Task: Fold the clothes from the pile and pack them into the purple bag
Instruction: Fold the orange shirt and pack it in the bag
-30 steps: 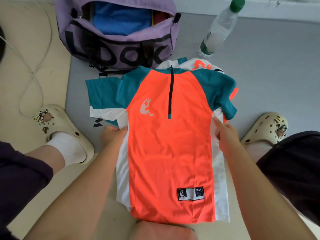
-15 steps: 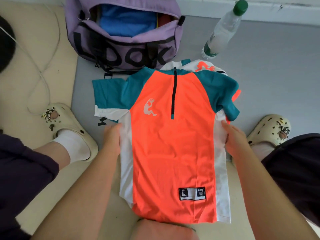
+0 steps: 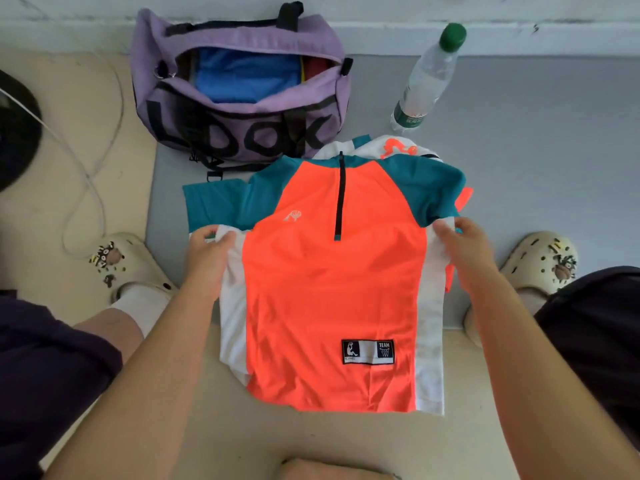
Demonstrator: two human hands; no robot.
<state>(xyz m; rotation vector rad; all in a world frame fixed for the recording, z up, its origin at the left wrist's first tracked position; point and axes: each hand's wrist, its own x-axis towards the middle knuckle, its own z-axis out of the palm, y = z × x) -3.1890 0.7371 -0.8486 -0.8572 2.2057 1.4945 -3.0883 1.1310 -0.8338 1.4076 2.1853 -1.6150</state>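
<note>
Shirt (image 3: 332, 289): flat, bag (image 3: 242, 98) at 11 o'clock.
Left hand (image 3: 207, 251): pinches white side panel.
Right hand (image 3: 464, 247): pinches opposite panel.
Advice: fold both sides inward evenly, sleeves tucked.

The person wears dark navy fabric shorts (image 3: 52, 368), seen over both thighs at the near left and near right edges. Both forearms are bare, with no sleeves showing. On the feet are cream perforated rubber clogs (image 3: 540, 268) studded with small brown-and-black cartoon charms, and a white sock (image 3: 138, 306) shows above the left clog.
</note>
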